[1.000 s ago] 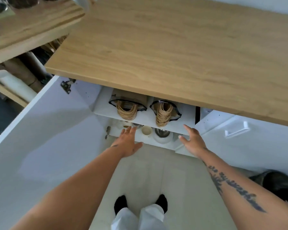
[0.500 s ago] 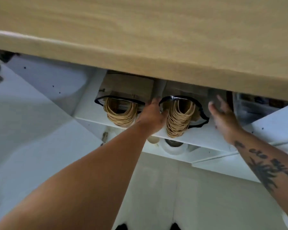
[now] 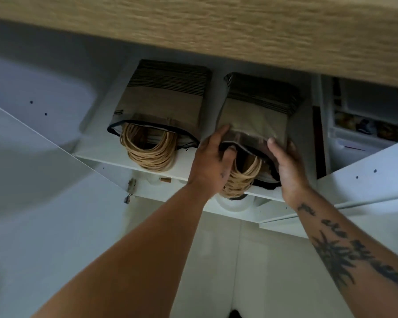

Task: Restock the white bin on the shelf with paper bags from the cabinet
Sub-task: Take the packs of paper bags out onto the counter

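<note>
Two bundles of brown paper bags in clear plastic wrap lie side by side on a white cabinet shelf (image 3: 97,154) under the wooden counter. The left bundle (image 3: 161,104) lies untouched, its twisted paper handles hanging out in front. My left hand (image 3: 210,165) grips the front left edge of the right bundle (image 3: 255,111), thumb under the wrap. My right hand (image 3: 287,166) grips its front right edge, thumb on top. The white bin is out of view.
The wooden counter (image 3: 216,31) overhangs the cabinet. White cabinet doors stand open on the left (image 3: 32,180) and right (image 3: 365,177). A lower shelf holds a white roll (image 3: 234,206) and small items. Shelving with mixed items (image 3: 363,125) shows at far right.
The view has dropped lower and closer to the cabinet. Both hands moved from beside the right bundle onto its front edge and took hold of it.
</note>
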The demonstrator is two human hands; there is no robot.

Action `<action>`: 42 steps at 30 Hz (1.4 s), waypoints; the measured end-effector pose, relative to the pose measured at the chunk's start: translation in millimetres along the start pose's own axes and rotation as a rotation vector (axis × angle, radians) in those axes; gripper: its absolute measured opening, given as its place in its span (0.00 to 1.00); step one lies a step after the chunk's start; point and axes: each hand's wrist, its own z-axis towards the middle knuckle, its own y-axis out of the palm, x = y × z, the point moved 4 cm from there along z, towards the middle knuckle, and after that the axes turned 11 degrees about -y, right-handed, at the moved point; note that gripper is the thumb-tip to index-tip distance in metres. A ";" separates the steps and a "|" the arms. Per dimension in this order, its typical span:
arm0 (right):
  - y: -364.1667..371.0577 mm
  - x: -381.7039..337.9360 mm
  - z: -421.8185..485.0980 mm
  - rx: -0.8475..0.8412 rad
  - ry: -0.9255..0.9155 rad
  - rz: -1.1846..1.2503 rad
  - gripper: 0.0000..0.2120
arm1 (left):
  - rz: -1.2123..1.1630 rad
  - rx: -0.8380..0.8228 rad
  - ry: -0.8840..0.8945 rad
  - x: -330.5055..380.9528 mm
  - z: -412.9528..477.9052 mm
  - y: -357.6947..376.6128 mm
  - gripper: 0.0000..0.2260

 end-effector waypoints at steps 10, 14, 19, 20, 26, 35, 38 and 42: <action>-9.5 13.1 -105.0 -0.046 0.044 0.164 0.25 | -0.124 0.052 0.053 -52.4 -105.9 -11.5 0.22; -13.2 17.7 -118.2 -0.058 0.080 0.170 0.27 | -0.195 0.018 0.019 -49.4 -116.8 -25.5 0.17; -14.8 17.7 -119.7 -0.083 0.085 0.181 0.27 | -0.208 -0.034 -0.152 -35.5 -92.2 -31.8 0.26; -15.4 18.0 -120.0 -0.088 0.086 0.176 0.27 | -0.208 -0.096 -0.207 -36.4 -87.1 -28.4 0.29; -14.4 16.3 -140.3 -0.113 0.104 0.196 0.27 | -0.369 -0.389 -0.296 -45.9 -99.5 -13.8 0.38; -13.1 -2.8 -226.4 -0.128 0.179 0.274 0.32 | -0.430 -0.389 -0.384 -56.3 -179.0 -36.9 0.34; -15.1 -15.0 -253.0 -0.100 0.221 0.273 0.35 | -0.406 -0.417 -0.397 -46.5 -206.1 -44.7 0.32; -18.2 -48.9 -282.8 -0.094 0.265 0.236 0.39 | -0.371 -0.432 -0.428 -25.3 -241.5 -55.4 0.32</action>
